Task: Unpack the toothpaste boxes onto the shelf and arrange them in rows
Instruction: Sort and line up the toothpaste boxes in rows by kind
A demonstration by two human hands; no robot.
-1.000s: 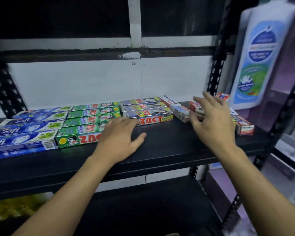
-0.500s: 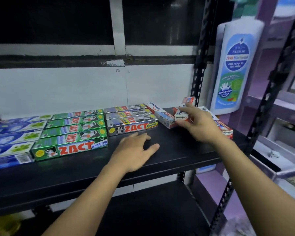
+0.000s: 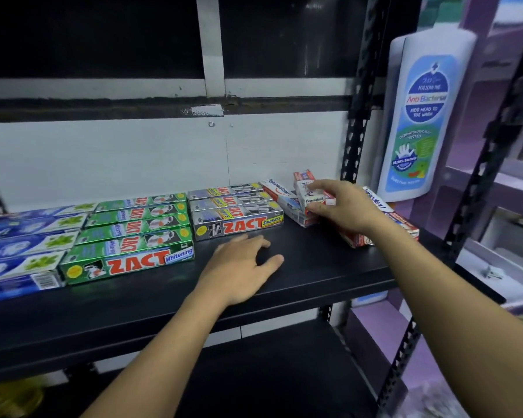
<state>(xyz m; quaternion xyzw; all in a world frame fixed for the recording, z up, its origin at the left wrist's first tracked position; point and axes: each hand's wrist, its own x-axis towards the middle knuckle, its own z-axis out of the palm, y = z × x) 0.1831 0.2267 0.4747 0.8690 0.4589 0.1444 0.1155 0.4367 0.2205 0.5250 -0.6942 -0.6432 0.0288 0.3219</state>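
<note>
Right hand pinches a tilted red-and-white Pepsodent carton; left hand rests flat, empty, on the black metal shelf. Risk: swinging it knocks neighbouring Pepsodent cartons askew.

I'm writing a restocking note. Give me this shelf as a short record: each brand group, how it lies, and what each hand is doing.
far left: blue boxes, flat, in rows
centre-left: green Zact Whitening boxes, flat, in rows
centre: grey Zact Smokers boxes, flat, in rows
right: loose Pepsodent boxes, askew, not in rows
left: left hand rests flat on the black shelf, holding nothing
right: right hand pinches the held Pepsodent box, tilted up
beyond: white wash bottle, upright
</note>
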